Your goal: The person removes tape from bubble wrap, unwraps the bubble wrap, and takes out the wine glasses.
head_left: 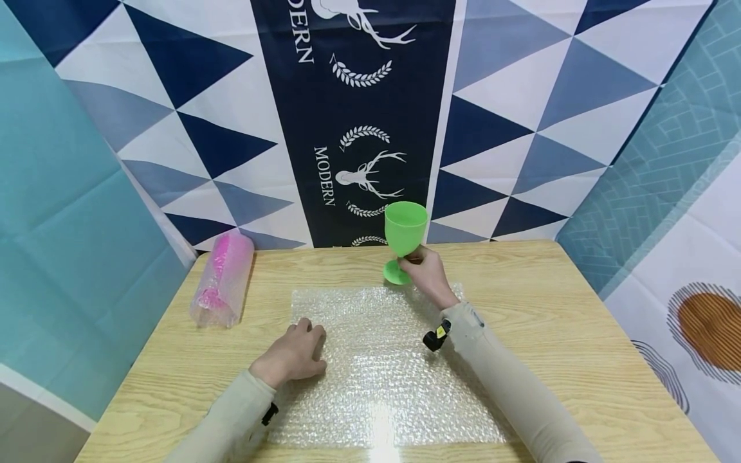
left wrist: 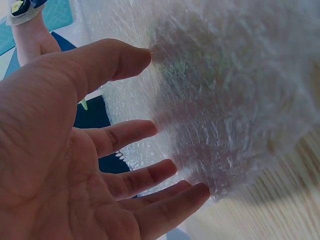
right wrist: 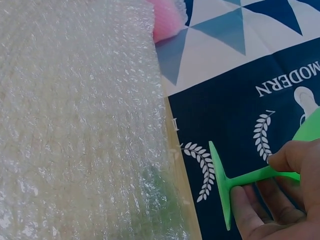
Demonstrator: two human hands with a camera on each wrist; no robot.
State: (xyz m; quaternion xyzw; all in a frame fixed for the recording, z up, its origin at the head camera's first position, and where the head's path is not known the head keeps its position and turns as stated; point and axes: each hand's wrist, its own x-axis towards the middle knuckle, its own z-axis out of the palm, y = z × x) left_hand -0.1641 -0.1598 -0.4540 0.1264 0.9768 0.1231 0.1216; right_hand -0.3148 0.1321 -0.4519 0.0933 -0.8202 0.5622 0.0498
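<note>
A green plastic goblet (head_left: 406, 225) stands upright in my right hand (head_left: 428, 273), over the far edge of the bubble wrap. Thumb and fingers pinch its stem (right wrist: 255, 176), just above the round base (right wrist: 220, 185). The sheet of bubble wrap (head_left: 370, 386) lies spread flat on the table. At its left edge my left hand (head_left: 295, 354) rests with the fingers spread and slightly bent. In the left wrist view, the fingertips (left wrist: 167, 167) touch the wrap, and nothing is gripped between thumb and fingers.
A pink object rolled in bubble wrap (head_left: 222, 280) lies at the back left of the wooden table (head_left: 538, 308). Behind the table's far edge hangs a patterned cloth (head_left: 521, 96) with triangles and deer heads. Blue-green cloth (head_left: 75, 225) covers the left side.
</note>
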